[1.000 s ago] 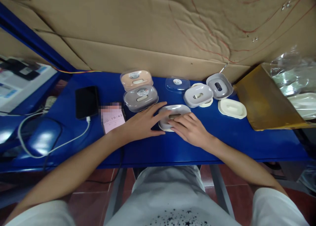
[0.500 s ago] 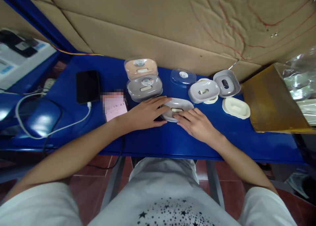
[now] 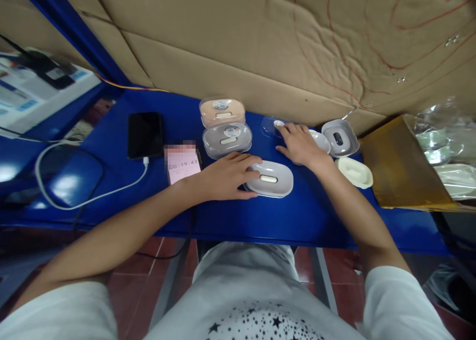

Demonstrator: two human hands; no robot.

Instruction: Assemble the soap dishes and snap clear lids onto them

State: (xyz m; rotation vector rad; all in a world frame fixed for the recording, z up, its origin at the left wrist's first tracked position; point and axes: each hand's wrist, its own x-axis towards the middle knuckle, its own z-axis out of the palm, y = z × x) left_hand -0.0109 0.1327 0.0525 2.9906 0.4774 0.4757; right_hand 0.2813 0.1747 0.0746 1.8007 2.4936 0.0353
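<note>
My left hand (image 3: 234,177) holds the left end of a grey soap dish (image 3: 278,185), fingers at the far rim and thumb at the near one. The dish lies flat on the blue table, a cream oblong piece (image 3: 268,179) in its middle. My right hand (image 3: 300,144) is stretched out at the back, thumb and fingers apart. Its fingertips reach the right part of a clear lid (image 3: 269,127) with a round sticker; whether they press on it, I cannot tell. Behind my right hand another grey dish (image 3: 322,141) is partly hidden.
Lidded soap dishes, one peach (image 3: 223,114) and one grey (image 3: 227,144), stand at the back. To the right are a deeper grey tray (image 3: 340,139), a cream tray (image 3: 355,173) and a cardboard box (image 3: 394,166). A pink-screened timer (image 3: 183,164) and black phone (image 3: 145,136) lie left.
My right hand has left the grey dish and moved up to the clear lid at the back. My left hand stays on the dish. The whole view has shifted slightly.
</note>
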